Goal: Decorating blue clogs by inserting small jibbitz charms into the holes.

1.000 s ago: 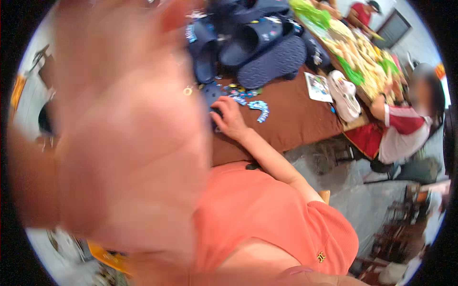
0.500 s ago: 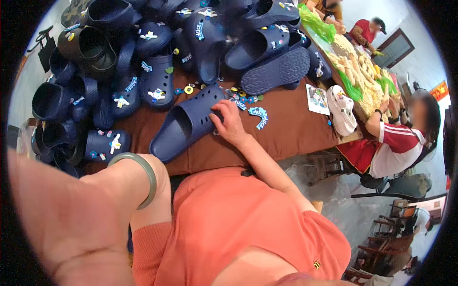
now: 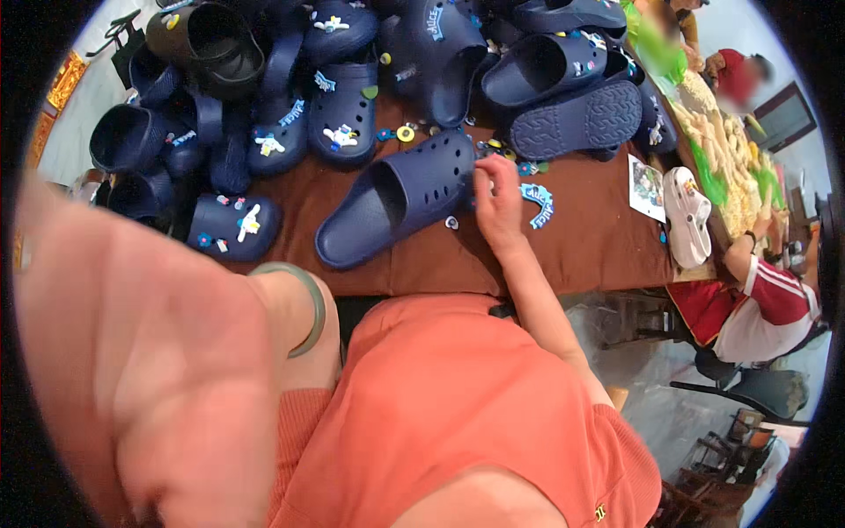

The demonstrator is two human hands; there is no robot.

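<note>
A plain navy clog [image 3: 352, 231] lies on the brown cloth in front of me, its holed toe pointing to the upper right. Just beside that toe is my right hand [image 3: 500, 204], its fingers bent together over small loose charms; whatever is between the fingertips is hidden. Blue arched lettered charms [image 3: 538, 207] lie right of this hand, and a small white charm [image 3: 451, 223] sits below the toe. Very large and blurred at the left is my left hand [image 3: 176, 352], raised close to the camera, with a green bangle on its wrist. Its fingers cannot be made out.
Navy clogs with charms [image 3: 341, 119] are heaped along the back and left of the brown-covered table [image 3: 598, 238]. A printed picture card [image 3: 647, 187] and a white clog [image 3: 687, 217] lie at the right. Beyond them, a person in a red-and-white shirt [image 3: 775, 299] works at another table.
My right hand has left the clog's toe and moved onto the charms beside it. The left hand stays raised near the camera and has turned. The whole view has shifted.
</note>
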